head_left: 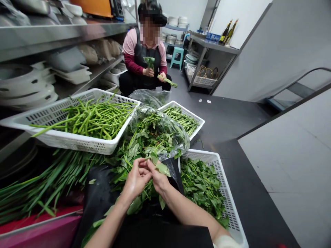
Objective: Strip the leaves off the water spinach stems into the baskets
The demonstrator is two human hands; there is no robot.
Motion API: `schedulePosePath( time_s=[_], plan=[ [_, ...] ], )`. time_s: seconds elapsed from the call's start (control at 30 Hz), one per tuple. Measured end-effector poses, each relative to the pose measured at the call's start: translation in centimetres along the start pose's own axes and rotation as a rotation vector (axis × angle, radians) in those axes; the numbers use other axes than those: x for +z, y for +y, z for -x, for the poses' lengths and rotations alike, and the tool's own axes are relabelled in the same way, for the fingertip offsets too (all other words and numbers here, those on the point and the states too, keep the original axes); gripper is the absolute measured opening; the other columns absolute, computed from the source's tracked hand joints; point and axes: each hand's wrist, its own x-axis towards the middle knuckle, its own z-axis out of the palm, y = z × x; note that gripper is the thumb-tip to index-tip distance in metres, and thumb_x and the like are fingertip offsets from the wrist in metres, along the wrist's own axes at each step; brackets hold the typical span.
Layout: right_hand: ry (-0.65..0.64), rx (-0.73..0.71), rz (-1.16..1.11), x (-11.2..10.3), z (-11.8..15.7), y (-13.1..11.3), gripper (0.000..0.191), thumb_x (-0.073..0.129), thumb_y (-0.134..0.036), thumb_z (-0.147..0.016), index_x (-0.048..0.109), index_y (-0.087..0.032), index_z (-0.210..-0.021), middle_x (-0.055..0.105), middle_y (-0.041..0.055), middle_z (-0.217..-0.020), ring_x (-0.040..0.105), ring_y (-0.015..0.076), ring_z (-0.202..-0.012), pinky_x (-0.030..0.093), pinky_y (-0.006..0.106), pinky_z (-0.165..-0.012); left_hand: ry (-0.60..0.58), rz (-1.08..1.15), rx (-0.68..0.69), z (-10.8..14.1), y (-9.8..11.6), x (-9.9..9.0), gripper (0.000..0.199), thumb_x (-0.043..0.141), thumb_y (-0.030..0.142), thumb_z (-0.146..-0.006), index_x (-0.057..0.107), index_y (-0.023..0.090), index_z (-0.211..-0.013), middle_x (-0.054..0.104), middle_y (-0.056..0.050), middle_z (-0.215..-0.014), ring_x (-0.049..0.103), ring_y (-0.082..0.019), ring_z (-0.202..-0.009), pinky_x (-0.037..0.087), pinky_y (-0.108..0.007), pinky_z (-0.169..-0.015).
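Note:
My left hand (137,178) and my right hand (159,177) meet over my lap, fingertips pinched on a leafy green sprig (162,168). Its broad leaf hangs out past the right fingers; the stem is mostly hidden between the fingertips. Below and ahead lies a heap of leafy greens (144,137), spilling from a clear plastic bag (178,132). To the right, a white basket (229,186) holds picked leaves (201,182). Ahead on the left, another white basket (77,145) carries long green stems (95,119).
Long, thin green leaves (54,179) lie at the left. A third white basket (198,130) with cut stems stands farther ahead. A co-worker (144,51) squats opposite, holding greens in both hands. Metal shelves (103,32) with dishes line the left; a white wall panel (297,165) bounds the right.

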Motion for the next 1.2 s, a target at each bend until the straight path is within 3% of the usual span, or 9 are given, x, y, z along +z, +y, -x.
schedulePosePath(
  time_s=[0.13,0.3,0.53,0.67,0.77,0.83,1.0,1.1,1.2],
  plan=[
    [0.071,0.063,0.037,1.1,-2.3,-0.5,0.030,0.058,-0.042,-0.077,0.047,-0.019,-0.062,0.044,-0.0059,-0.042,0.048,0.0110,-0.042,0.042,0.023,-0.046,-0.106,0.197,-0.044,0.2,-0.3,-0.2,0.056,0.068,0.027,-0.060,0.041,0.020,-0.109,0.055,0.008,-0.057,0.056,-0.013,-0.054,0.040,-0.023,-0.056],
    [0.169,0.129,-0.101,2.3,-6.6,-2.8,0.029,0.047,-0.033,-0.088,0.040,-0.019,-0.064,0.030,-0.0104,-0.040,0.035,0.0064,-0.035,0.037,0.020,-0.041,-0.232,0.281,-0.151,0.9,1.7,-1.7,0.060,0.071,0.030,-0.061,0.042,0.018,-0.112,0.055,0.007,-0.055,0.056,-0.013,-0.061,0.037,-0.023,-0.057],
    [0.242,0.092,0.015,-2.1,-12.5,-9.2,0.038,0.043,-0.031,-0.091,0.023,-0.021,-0.060,0.014,-0.0143,-0.037,0.018,0.0033,-0.031,0.029,0.015,-0.037,-0.294,0.342,-0.276,3.9,2.5,-5.3,0.070,0.076,0.034,-0.061,0.041,0.023,-0.121,0.055,0.007,-0.060,0.056,-0.013,-0.062,0.038,-0.023,-0.058],
    [0.067,0.233,0.163,-3.0,-9.9,-8.3,0.035,0.068,-0.023,-0.071,0.036,-0.020,-0.058,0.029,-0.0133,-0.036,0.030,0.0037,-0.031,0.031,0.017,-0.037,-0.057,0.233,-0.170,3.7,3.7,-6.4,0.077,0.075,0.038,-0.059,0.036,0.022,-0.125,0.055,0.007,-0.056,0.058,-0.016,-0.067,0.042,-0.026,-0.066],
    [-0.326,0.345,0.447,-1.6,-4.9,-5.1,0.031,0.079,-0.020,-0.055,0.052,-0.017,-0.071,0.054,-0.0055,-0.052,0.050,0.0103,-0.043,0.034,0.019,-0.038,0.047,0.154,-0.130,2.7,4.5,-6.2,0.082,0.074,0.040,-0.056,0.034,0.019,-0.126,0.055,0.008,-0.054,0.056,-0.016,-0.062,0.041,-0.026,-0.063],
    [-0.510,0.197,0.673,-0.2,-2.0,-3.1,0.030,0.076,-0.030,-0.058,0.055,-0.018,-0.076,0.057,-0.0047,-0.059,0.052,0.0109,-0.049,0.034,0.019,-0.041,0.064,0.130,-0.121,2.3,4.4,-5.7,0.083,0.072,0.040,-0.057,0.032,0.019,-0.127,0.054,0.009,-0.054,0.051,-0.014,-0.056,0.038,-0.024,-0.058],
    [-0.238,-0.385,0.811,2.3,-1.6,-1.8,0.037,0.048,-0.042,-0.081,0.041,-0.019,-0.054,0.042,-0.0048,-0.050,0.038,0.0079,-0.049,0.030,0.021,-0.048,-0.030,0.164,-0.143,2.6,3.1,-4.9,0.081,0.069,0.039,-0.061,0.030,0.019,-0.129,0.053,0.009,-0.054,0.052,-0.013,-0.056,0.037,-0.024,-0.058],
    [-0.085,-0.195,0.623,1.9,-3.4,-2.7,0.036,0.044,-0.048,-0.081,0.038,-0.020,-0.059,0.040,-0.0059,-0.048,0.036,0.0074,-0.044,0.025,0.020,-0.041,-0.038,0.158,-0.130,2.9,2.7,-5.0,0.082,0.069,0.038,-0.061,0.030,0.019,-0.131,0.054,0.008,-0.054,0.054,-0.014,-0.058,0.038,-0.025,-0.060],
    [-0.304,0.125,0.489,1.0,-3.0,-3.0,0.035,0.053,-0.054,-0.074,0.044,-0.021,-0.081,0.049,-0.0068,-0.054,0.038,0.0070,-0.039,0.022,0.018,-0.038,0.049,0.107,-0.099,2.9,2.6,-5.1,0.084,0.068,0.038,-0.060,0.027,0.017,-0.131,0.053,0.010,-0.053,0.050,-0.013,-0.053,0.037,-0.025,-0.057]
  ],
)
